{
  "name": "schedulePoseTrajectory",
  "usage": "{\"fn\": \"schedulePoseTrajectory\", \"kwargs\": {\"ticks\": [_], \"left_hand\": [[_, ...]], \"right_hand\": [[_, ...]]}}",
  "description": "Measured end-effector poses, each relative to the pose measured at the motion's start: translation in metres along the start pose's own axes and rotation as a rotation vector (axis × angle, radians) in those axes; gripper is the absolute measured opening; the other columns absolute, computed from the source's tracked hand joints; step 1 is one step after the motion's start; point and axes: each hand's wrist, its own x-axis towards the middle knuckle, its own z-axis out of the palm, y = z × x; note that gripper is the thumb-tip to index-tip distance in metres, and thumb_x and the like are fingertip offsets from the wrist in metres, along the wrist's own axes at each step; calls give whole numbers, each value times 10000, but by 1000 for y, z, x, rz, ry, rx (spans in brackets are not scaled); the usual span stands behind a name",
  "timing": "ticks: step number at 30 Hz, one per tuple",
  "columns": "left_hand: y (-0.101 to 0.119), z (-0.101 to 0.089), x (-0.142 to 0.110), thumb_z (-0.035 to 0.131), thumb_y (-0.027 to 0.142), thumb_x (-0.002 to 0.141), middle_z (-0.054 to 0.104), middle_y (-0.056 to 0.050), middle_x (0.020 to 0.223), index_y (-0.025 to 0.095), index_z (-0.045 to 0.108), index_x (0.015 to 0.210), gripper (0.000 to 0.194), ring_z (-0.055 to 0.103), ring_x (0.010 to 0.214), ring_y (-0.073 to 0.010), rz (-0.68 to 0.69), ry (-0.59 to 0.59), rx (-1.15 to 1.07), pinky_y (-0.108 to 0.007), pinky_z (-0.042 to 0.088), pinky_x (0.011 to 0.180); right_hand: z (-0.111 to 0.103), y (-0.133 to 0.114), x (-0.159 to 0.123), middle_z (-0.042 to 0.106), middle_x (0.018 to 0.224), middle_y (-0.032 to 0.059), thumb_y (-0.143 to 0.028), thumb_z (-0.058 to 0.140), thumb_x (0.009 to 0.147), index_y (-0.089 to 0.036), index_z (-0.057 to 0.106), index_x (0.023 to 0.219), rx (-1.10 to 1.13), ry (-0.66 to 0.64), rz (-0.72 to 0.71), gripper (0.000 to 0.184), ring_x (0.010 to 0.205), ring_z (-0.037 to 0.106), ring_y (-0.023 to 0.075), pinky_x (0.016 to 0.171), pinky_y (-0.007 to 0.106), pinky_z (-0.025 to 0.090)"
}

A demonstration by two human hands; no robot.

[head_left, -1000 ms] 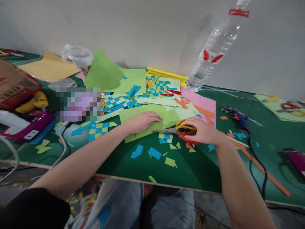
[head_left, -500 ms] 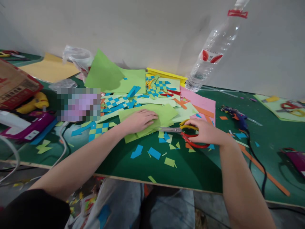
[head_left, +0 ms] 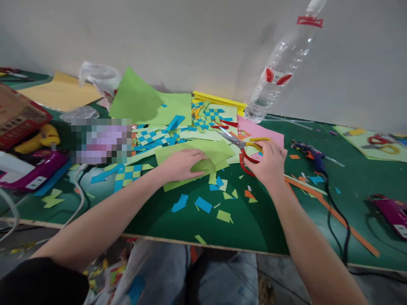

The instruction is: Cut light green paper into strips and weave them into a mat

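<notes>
Scissors (head_left: 243,144) are sitting gripped in the right hand (head_left: 270,164); the left hand (head_left: 182,164) is resting curled on green paper (head_left: 220,151), its pinch unclear; light pressure could be letting it slip.

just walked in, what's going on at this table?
A person's right hand holds red-and-yellow-handled scissors, pointing forward and to the left. Their left hand is on lime-green paper; whether it grips the paper is unclear. Blue and green paper scraps lie nearer the front edge of the green table, with a blue-and-green woven paper piece farther left.
</notes>
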Motion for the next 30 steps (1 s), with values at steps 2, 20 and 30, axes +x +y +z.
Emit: {"fn": "schedulePoseTrajectory", "kwargs": {"ticks": [2, 20, 30], "left_hand": [[-1, -1, 0, 525, 492, 918, 653, -87, 1274, 185, 626, 1245, 460, 592, 1184, -254, 17, 33, -22, -395, 448, 1021], [-23, -2, 3, 591, 242, 896, 672, -29, 841, 223, 648, 1127, 238, 601, 669, -118, -483, 922, -821, -215, 456, 538], [-28, 9, 6, 609, 158, 832, 661, -32, 994, 274, 602, 1084, 278, 655, 708, -115, -548, 907, -1183, -203, 517, 528]], "right_hand": [[4, 2, -1, 654, 1113, 106, -361, 706, 721, -223, 510, 1075, -2, 58, 43, 427, 1086, 605, 305, 928, 463, 372], [-7, 1, 3, 614, 1098, 104, -384, 689, 745, -250, 484, 1112, 7, 141, 155, 442, 1049, 602, 324, 911, 513, 415], [-9, 2, 3, 551, 1170, 142, -272, 653, 766, -211, 485, 1181, 171, 149, 150, 452, 1055, 594, 297, 842, 473, 551]]}}
